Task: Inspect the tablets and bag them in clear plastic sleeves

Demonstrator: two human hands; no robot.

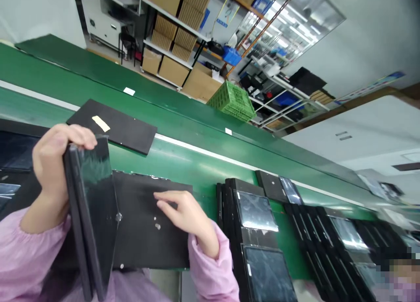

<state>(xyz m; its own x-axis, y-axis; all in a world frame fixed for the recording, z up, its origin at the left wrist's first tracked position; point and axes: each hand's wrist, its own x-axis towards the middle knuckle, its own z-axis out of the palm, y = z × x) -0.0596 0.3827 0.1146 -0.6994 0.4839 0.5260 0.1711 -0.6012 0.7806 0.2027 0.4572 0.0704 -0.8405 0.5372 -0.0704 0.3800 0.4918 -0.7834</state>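
Screens (257, 211) crowd the green workbench (183, 166) to my right, and a taped board (127, 131) lies toward its far edge. At the near edge, black panels (96, 197) stand upright, hiding part of a flat board (144, 241); my left hand (59, 151) clasps their top, while my right hand (185, 210), loosely spread, holding nothing, is over that board beside them.

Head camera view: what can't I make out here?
All in the head view:
Upright black slabs in the left hand: their far faces, turned from the camera.
Right hand: whether its fingertips touch the black board; the angle hides it.
Blue wall sign: wording too small.
Person, lower right: pixelated, cut off by the edge.
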